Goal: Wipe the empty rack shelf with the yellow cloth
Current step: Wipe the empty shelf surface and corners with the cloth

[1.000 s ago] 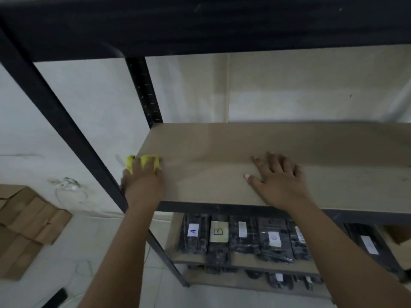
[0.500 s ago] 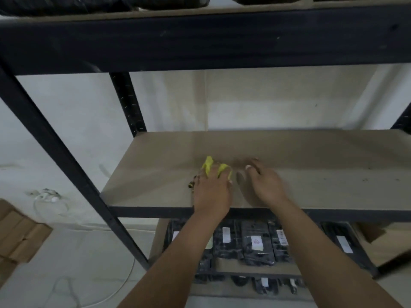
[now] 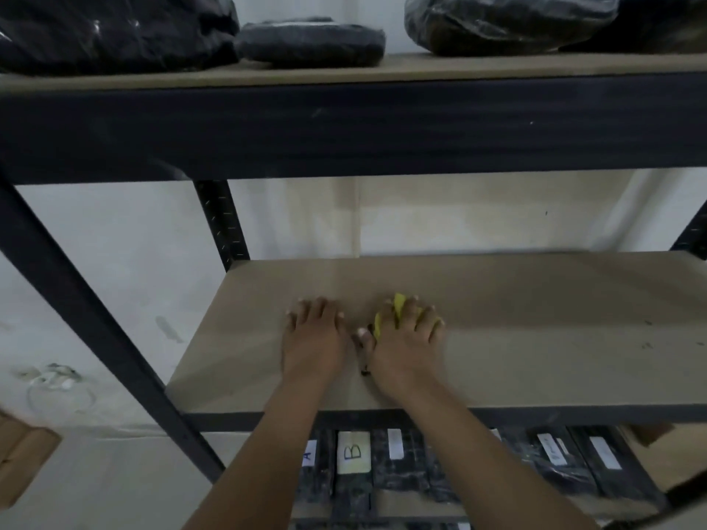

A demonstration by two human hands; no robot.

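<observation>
The empty rack shelf (image 3: pixel 535 319) is a bare tan board at chest height. The yellow cloth (image 3: pixel 399 304) lies crumpled on its middle, mostly covered. My right hand (image 3: pixel 407 350) presses down on the cloth with fingers spread, and yellow shows between the fingers and by the thumb. My left hand (image 3: pixel 311 338) rests flat on the board just left of it, fingers apart, with nothing under it. The two hands almost touch.
A thick black beam (image 3: pixel 344 128) crosses overhead, carrying an upper shelf with black plastic bags (image 3: pixel 114 28). A black post (image 3: pixel 76 319) slants down on the left. Labelled black packets (image 3: pixel 354 451) fill the shelf below. Cardboard (image 3: pixel 19 460) and a white cable (image 3: pixel 57 380) lie on the floor.
The cloth travelled from the shelf's left end to the middle under my left hand, then passed under my right hand. My left hand now lies bare beside it.
</observation>
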